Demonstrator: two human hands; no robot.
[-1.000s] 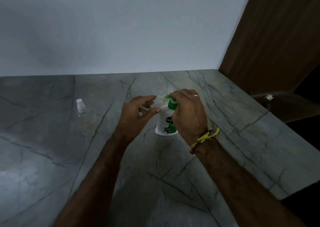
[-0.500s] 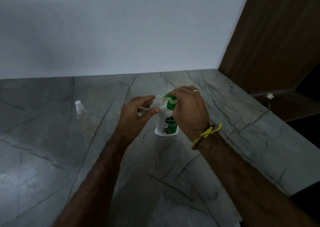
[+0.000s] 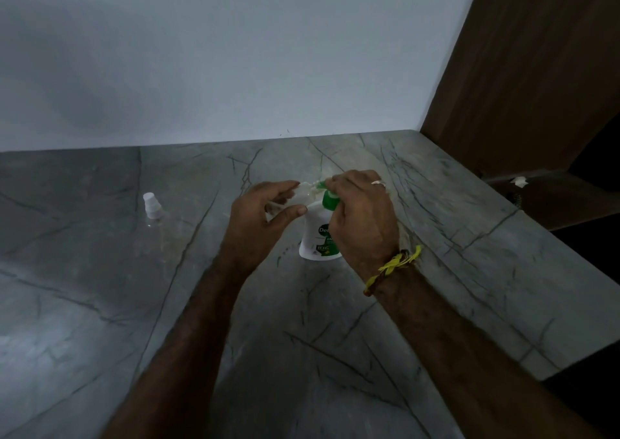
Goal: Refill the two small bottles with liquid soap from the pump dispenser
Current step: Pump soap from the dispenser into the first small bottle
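A white pump dispenser [image 3: 317, 237] with a green pump head stands on the grey marble counter [image 3: 335, 321]. My right hand [image 3: 362, 217] rests on top of the pump head, fingers curled over it. My left hand [image 3: 265, 217] holds a small clear bottle [image 3: 302, 192] tilted, its mouth at the green nozzle. A second small clear bottle [image 3: 155, 214] with a white cap stands alone at the left of the counter, apart from both hands.
A pale wall runs behind the counter. A brown wooden panel [image 3: 523, 69] rises at the right, with a dark shelf [image 3: 550, 200] below it holding a small white thing. The counter's right edge drops off near my right forearm.
Both hands stay at the dispenser. My right hand has shifted slightly on the pump head; the small bottle remains at the nozzle.
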